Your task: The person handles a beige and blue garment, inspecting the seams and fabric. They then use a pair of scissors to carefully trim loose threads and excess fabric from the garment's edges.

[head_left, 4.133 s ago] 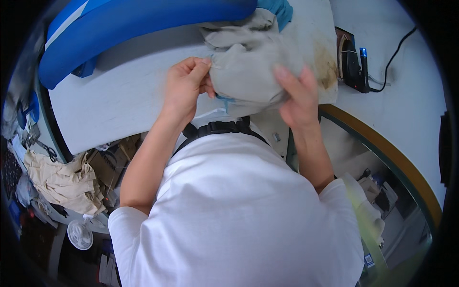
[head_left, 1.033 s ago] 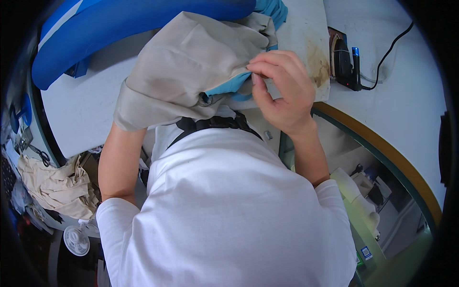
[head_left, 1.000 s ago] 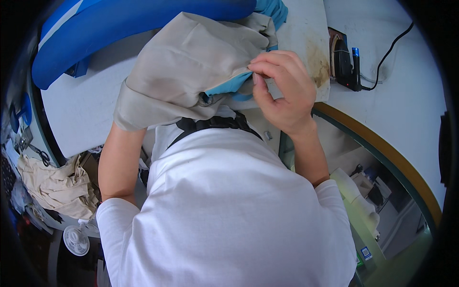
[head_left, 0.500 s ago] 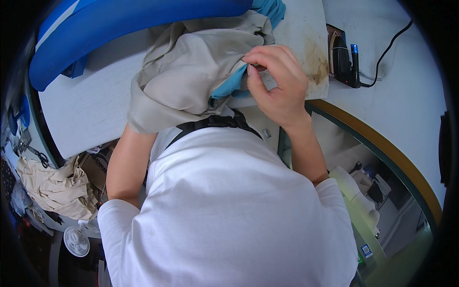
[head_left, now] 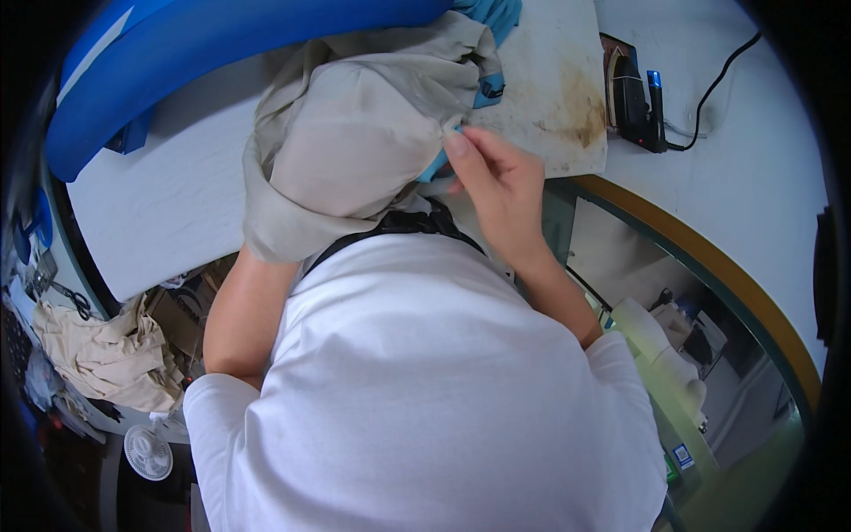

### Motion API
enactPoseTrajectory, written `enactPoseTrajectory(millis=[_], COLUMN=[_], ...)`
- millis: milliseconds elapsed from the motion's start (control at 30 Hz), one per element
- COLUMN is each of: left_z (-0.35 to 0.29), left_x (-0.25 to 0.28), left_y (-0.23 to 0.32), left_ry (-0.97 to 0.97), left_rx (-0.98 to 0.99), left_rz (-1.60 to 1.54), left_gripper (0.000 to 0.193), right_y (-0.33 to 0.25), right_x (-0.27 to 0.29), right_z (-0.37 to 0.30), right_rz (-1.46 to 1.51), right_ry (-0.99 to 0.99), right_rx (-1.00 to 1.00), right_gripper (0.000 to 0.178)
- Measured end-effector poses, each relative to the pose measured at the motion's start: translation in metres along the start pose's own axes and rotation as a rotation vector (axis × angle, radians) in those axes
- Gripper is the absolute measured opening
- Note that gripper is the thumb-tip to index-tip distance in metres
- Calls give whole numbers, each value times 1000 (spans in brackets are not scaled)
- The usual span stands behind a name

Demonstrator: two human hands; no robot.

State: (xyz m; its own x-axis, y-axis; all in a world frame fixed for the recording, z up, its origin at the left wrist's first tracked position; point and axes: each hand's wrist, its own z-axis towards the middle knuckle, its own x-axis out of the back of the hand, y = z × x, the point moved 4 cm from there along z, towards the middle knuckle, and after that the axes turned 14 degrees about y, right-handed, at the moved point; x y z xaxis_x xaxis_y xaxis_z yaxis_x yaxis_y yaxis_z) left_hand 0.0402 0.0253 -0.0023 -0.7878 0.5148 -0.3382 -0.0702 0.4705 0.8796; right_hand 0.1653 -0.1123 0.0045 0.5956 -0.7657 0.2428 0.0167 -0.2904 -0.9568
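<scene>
A thin beige-grey garment (head_left: 355,142) with a blue inner side lies bunched at the near edge of the white tabletop. My left forearm (head_left: 253,306) goes up inside the garment. The cloth covers the hand and is stretched over a rounded bulge, so its fingers are hidden. On the right side of that bulge my right hand (head_left: 496,182) is closed, thumb and forefinger pinching the garment's edge. A bit of blue cloth (head_left: 434,167) shows just below the pinch.
A long blue padded form (head_left: 239,44) arches across the far left. More blue cloth (head_left: 489,90) lies behind the garment. A black iron (head_left: 631,102) with a cord stands at the right. Beige fabric (head_left: 102,350) is heaped at the lower left, above a white fan (head_left: 148,452).
My right hand has moved a little left and down, still pinching the edge. The cloth over my left hand is now smoother and tauter, and less blue shows at the pinch.
</scene>
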Motion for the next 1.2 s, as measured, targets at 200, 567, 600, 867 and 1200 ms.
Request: enactPoseTrajectory(millis=[200, 567, 600, 867, 1200], left_z=[-8, -58, -51, -26, -25], left_x=[31, 94, 84, 10, 13], left_y=[-28, -83, -82, -60, -55], left_ry=[281, 307, 237, -100, 228], left_rx=[121, 624, 600, 914, 428], left_rz=[-96, -1304, -1223, -864, -468], left_gripper=[54, 67, 68, 36, 37], right_y=[8, 16, 15, 8, 21], right_x=[-9, -17, -21, -27, -28], right_z=[12, 13, 12, 7, 0], right_rz=[136, 231, 227, 97, 191], right_ry=[-7, -56, -71, -143, -138], right_rx=[-139, -231, -229, -161, -293], right_gripper=[23, 22, 22, 19, 17])
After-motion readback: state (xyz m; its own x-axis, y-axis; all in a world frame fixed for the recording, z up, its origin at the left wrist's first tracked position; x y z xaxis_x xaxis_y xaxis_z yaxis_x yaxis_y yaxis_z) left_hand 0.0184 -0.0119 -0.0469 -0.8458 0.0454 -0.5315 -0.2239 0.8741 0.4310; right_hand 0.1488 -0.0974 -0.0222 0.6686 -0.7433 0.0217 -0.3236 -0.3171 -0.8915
